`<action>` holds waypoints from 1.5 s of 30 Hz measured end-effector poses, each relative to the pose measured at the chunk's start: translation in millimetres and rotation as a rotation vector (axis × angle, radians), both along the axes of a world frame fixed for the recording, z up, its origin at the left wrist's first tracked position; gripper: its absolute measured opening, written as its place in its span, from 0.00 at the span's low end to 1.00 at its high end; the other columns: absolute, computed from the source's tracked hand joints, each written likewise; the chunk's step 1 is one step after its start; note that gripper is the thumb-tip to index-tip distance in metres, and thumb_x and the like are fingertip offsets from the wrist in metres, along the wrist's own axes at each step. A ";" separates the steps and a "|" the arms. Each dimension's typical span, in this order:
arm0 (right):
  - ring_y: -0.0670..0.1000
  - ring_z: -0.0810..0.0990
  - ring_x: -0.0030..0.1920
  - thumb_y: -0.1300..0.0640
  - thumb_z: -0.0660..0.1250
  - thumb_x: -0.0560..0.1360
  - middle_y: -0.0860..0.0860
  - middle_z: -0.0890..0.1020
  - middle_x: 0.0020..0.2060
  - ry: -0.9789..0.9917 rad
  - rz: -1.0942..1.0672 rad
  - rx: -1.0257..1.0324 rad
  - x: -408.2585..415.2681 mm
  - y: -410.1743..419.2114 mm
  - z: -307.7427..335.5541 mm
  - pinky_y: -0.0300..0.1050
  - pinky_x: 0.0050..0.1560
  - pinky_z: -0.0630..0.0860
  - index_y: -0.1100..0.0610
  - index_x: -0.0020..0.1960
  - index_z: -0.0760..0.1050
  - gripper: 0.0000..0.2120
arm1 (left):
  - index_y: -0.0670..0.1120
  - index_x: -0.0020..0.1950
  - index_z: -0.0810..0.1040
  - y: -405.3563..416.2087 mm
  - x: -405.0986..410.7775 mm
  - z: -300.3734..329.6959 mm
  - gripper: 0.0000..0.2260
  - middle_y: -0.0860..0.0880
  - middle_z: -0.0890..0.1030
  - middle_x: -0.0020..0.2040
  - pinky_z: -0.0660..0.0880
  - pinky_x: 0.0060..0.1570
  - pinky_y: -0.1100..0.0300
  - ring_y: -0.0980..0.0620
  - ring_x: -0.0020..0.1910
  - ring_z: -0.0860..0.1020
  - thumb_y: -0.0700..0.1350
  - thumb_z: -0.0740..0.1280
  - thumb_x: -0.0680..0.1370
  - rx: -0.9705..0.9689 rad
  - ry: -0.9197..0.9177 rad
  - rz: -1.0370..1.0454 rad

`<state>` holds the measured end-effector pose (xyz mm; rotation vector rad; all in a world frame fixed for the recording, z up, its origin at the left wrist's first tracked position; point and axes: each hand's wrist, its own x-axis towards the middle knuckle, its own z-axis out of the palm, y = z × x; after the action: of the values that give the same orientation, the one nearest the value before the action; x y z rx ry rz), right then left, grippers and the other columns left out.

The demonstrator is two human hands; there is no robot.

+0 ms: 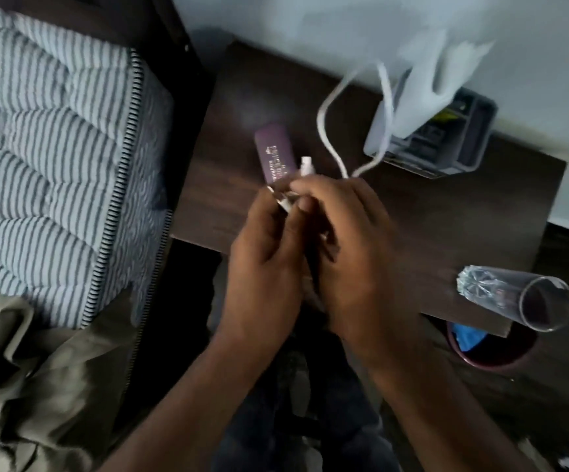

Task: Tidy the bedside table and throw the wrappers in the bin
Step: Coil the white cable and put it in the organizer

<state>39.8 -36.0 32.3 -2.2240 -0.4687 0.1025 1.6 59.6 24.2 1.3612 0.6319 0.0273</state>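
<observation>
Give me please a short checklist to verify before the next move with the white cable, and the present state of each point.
1. Both hands hold the cable: ok. The left hand and the right hand pinch the white cable together above the bedside table.
2. Free part of the cable loose: ok, it loops up toward the white charger.
3. Charger unplugged: cannot tell.
4. Purple box apart from the cable: cannot tell; the cable's plug shows right beside it.
5. Glass safe: not ok, it stands near the table's front corner.
6. Bin within reach: ok, beside the table, below the glass.
</observation>
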 end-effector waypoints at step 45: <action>0.45 0.82 0.42 0.53 0.65 0.77 0.49 0.84 0.38 0.714 -0.287 0.285 24.4 -165.7 -19.1 0.50 0.49 0.78 0.48 0.46 0.83 0.07 | 0.52 0.72 0.67 -59.7 104.1 -26.9 0.30 0.39 0.74 0.64 0.77 0.63 0.49 0.41 0.61 0.77 0.47 0.77 0.73 0.554 0.118 -0.077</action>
<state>64.3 -201.7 13.2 -1.7943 0.2155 0.6103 105.8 -0.1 -2.7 1.9324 0.6997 0.0636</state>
